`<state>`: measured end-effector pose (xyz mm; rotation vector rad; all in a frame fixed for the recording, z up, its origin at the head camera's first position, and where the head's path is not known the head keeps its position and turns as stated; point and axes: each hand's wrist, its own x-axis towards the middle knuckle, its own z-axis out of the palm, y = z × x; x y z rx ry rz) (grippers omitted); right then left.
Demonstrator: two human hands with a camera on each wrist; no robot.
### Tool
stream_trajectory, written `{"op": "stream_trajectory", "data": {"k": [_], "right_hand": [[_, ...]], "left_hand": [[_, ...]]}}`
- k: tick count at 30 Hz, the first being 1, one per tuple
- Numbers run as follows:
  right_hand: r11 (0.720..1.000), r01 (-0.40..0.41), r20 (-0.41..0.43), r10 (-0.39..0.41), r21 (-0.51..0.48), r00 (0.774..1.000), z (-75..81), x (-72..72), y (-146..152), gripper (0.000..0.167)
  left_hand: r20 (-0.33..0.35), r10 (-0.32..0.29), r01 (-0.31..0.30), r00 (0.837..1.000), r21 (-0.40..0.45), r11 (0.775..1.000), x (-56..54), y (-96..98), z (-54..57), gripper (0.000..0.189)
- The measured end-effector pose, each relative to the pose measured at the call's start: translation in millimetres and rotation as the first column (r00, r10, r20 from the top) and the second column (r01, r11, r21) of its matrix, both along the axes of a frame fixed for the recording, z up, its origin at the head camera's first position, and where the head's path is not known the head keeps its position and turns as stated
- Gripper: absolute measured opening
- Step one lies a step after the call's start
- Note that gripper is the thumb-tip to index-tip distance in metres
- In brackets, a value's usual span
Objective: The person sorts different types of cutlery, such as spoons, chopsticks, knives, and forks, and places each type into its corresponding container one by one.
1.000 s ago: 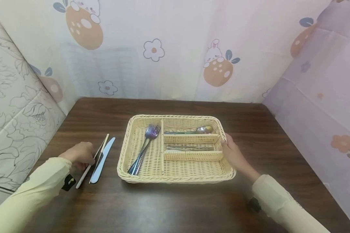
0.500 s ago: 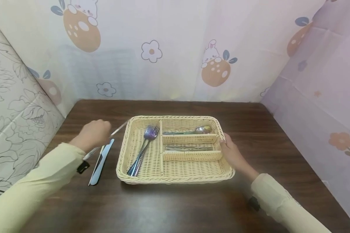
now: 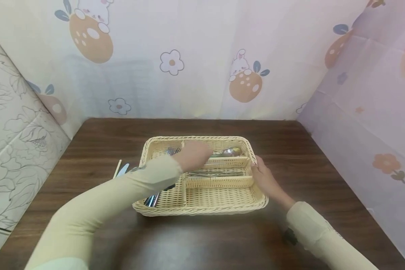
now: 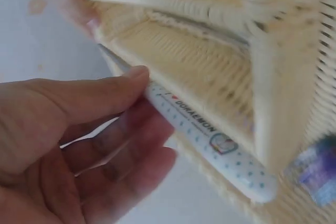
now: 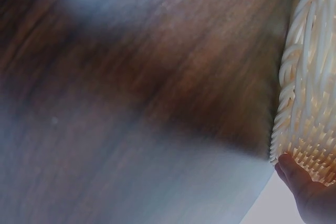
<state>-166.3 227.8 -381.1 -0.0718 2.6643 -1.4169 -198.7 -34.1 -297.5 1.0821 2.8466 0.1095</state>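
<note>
Over the divided wicker basket [image 3: 222, 212], my left hand [image 3: 193, 154] pinches a white-handled piece of cutlery [image 4: 197, 129] between thumb and fingers. Its handle has blue dots, lettering and a small printed picture. The metal part is narrow, and its kind is not clear. In the left wrist view, it lies alongside a basket divider [image 4: 178, 72]. My right hand [image 3: 266, 180] grips the basket's right rim. Forks [image 3: 152, 199] in the left compartment are partly covered by my left sleeve. A spoon [image 3: 230, 152] sits in the back compartment, with thin metal utensils [image 3: 216, 174] in the middle one.
Left of the basket on the dark wooden table [image 3: 202, 243] lie a beige stick [image 3: 117, 168] and a pale table knife [image 3: 123, 170], both partly hidden by my sleeve. A patterned curtain [image 3: 202, 93] hangs behind the table.
My left hand has lifted the white-handled cutlery from the table on the left and carried it right, over the basket. My right hand stays on the rim.
</note>
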Motion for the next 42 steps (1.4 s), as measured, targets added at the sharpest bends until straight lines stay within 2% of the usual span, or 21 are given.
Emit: {"op": "stream_trajectory", "data": {"k": [4,7,10,16,22,23,25,28,30,32,34,38,40,42], "right_hand": [[1.000,-0.006,0.013,0.006,-0.022,1.000,-1.9,-0.4,-1,0.050],[1.000,-0.005,0.025,0.005,-0.021,1.000,-2.8,-0.8,-2,0.051],[1.000,-0.005,0.019,0.005,-0.002,1.000,-2.7,-1.1,-2,0.051],[1.000,-0.007,-0.019,0.007,0.013,1.000,-0.9,-1.4,1,0.051],[1.000,-0.012,-0.015,0.013,0.014,1.000,0.5,-2.6,-2,0.051],[1.000,-0.014,-0.012,0.014,0.013,1.000,0.6,-2.7,-2,0.051],[1.000,-0.016,-0.007,0.016,0.011,1.000,1.1,-2.5,-4,0.051],[1.000,-0.018,0.004,0.018,0.007,1.000,1.4,-2.0,-5,0.052],[1.000,-0.016,0.008,0.016,0.015,1.000,1.6,-1.6,-6,0.052],[1.000,-0.015,0.009,0.014,0.025,1.000,1.6,-1.6,-6,0.052],[0.999,-0.014,0.008,0.014,0.031,1.000,1.5,-1.8,-5,0.052],[0.999,-0.009,0.017,0.008,0.033,1.000,1.0,-2.7,-3,0.052],[1.000,-0.005,0.023,0.005,0.029,1.000,0.8,-2.9,-1,0.053],[1.000,-0.003,0.024,0.002,0.031,1.000,0.3,-3.2,1,0.053]], "left_hand": [[-0.081,-0.069,0.064,0.994,-0.066,0.996,-9.4,26.2,-18.0,0.009],[-0.147,-0.099,0.082,0.984,-0.119,0.990,-14.5,38.9,-28.1,0.012],[-0.173,-0.107,0.078,0.979,-0.163,0.984,-17.4,47.7,-33.2,0.013],[-0.171,-0.129,0.081,0.977,-0.264,0.961,-18.9,60.3,-38.8,0.014],[-0.207,-0.148,0.072,0.967,-0.333,0.940,-17.9,63.4,-42.1,0.014],[-0.202,-0.147,0.075,0.968,-0.328,0.942,-17.8,62.6,-41.4,0.014],[-0.159,-0.119,0.074,0.980,-0.266,0.961,-16.9,57.9,-37.0,0.014],[-0.043,-0.076,0.073,0.996,-0.068,0.995,-13.6,40.9,-25.1,0.014],[0.049,-0.048,0.043,0.998,0.093,0.995,-9.5,23.3,-13.2,0.014],[0.064,-0.043,0.030,0.997,0.184,0.982,-5.0,1.7,-1.4,0.016],[0.072,-0.002,-0.015,0.997,0.228,0.974,-0.3,-22.2,10.0,0.021],[0.019,0.130,-0.131,0.991,0.202,0.971,5.7,-76.9,23.4,0.020],[0.009,0.198,-0.196,0.980,0.198,0.960,8.1,-106.5,24.4,0.016],[0.003,0.249,-0.245,0.968,0.204,0.948,9.9,-135.7,20.2,0.019]]}}
